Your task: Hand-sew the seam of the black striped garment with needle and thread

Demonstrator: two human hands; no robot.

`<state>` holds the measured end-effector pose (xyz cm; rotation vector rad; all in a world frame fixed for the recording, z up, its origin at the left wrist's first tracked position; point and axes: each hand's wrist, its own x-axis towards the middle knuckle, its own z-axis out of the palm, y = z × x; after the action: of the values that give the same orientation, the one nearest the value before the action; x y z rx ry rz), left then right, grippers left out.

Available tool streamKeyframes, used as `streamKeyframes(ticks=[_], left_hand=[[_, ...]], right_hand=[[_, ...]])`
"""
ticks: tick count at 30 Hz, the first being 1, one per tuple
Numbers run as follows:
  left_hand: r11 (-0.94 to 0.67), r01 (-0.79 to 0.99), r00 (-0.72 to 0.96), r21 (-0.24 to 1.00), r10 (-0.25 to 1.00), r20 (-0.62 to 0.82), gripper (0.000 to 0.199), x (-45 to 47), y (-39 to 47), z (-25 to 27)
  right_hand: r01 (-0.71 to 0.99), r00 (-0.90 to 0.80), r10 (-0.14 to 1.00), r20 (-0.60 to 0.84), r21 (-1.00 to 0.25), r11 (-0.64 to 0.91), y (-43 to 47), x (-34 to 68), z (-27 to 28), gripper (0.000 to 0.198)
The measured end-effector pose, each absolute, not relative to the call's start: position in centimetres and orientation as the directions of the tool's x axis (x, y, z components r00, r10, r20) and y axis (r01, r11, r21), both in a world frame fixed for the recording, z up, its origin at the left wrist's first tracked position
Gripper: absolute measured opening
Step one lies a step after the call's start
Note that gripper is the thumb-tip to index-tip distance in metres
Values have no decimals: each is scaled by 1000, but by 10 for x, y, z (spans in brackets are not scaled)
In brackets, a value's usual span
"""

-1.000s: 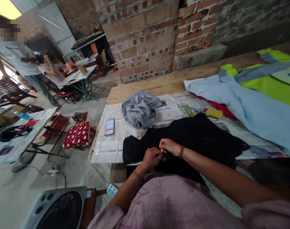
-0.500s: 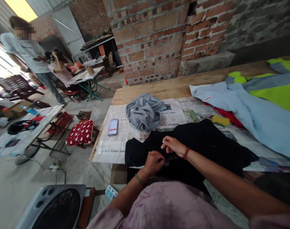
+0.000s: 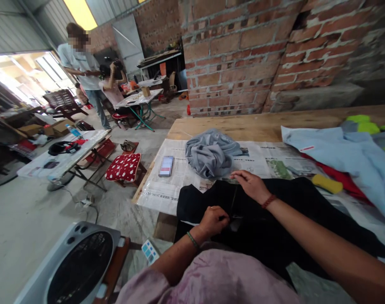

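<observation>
Black cloth (image 3: 294, 192) beneath right grip (image 3: 252, 185), fingertips pressed together, and left grip (image 3: 213, 220), curled, hold unclear; just beyond, grey bundle (image 3: 208, 154), with phone (image 3: 166, 166) and yellow sponge (image 3: 327, 183) on tabletop (image 3: 262, 124).

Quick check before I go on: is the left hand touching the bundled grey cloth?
Apart. The head view shows it: a stretch of black fabric lies plainly between the left hand and the grey cloth.

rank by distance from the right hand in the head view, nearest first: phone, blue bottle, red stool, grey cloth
1. Grey cloth: just beyond and left of the right hand.
2. Phone: left of the cloth.
3. Red stool: off the worktable's left end.
4. Blue bottle: farther left, on another table.
</observation>
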<state>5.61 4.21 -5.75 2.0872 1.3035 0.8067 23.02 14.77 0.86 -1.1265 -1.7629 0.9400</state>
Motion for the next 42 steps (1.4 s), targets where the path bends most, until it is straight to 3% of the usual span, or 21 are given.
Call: streamKeyframes(ticks=[2, 5, 9, 12, 17, 22, 26, 30, 33, 37, 39, 42], left_hand=[[-382, 588, 351, 713, 915, 200, 13, 54, 43, -58], [-379, 592, 366, 711, 913, 182, 14, 52, 43, -58], [-376, 594, 377, 711, 911, 167, 13, 52, 43, -56], [-375, 596, 358, 710, 915, 183, 13, 54, 45, -53], [-403, 585, 373, 704, 904, 207, 14, 57, 50, -49], [-387, 617, 379, 685, 909, 173, 16, 57, 49, -54], [-395, 629, 392, 669, 905, 165, 15, 56, 46, -56], [-391, 632, 386, 669, 907, 166, 14, 55, 47, -51], [-363, 649, 356, 669, 922, 155, 15, 55, 49, -49], [-334, 648, 329, 684, 933, 145, 14, 56, 51, -52], [-331, 631, 323, 702, 934, 151, 14, 56, 51, -53], [-335, 608, 317, 720, 934, 166, 14, 55, 52, -52]], right_hand=[[500, -440, 791, 424, -617, 608, 155, 240, 13, 20], [524, -671, 569, 476, -239, 817, 171, 263, 18, 27], [553, -714, 439, 546, 54, 832, 197, 300, 27, 30], [608, -701, 443, 558, 145, 780, 209, 321, 37, 31], [682, -653, 534, 537, 111, 723, 210, 333, 47, 30], [714, -617, 502, 605, 163, 681, 202, 321, 41, 27], [628, -700, 454, 552, 171, 759, 204, 316, 37, 29], [722, -596, 534, 600, 109, 684, 213, 329, 41, 29], [782, -505, 643, 576, -9, 623, 205, 331, 39, 32], [763, -400, 829, 390, -360, 537, 167, 308, 20, 36], [682, -469, 832, 296, -477, 554, 145, 293, 4, 29], [580, -591, 769, 243, -535, 614, 113, 275, -17, 27]])
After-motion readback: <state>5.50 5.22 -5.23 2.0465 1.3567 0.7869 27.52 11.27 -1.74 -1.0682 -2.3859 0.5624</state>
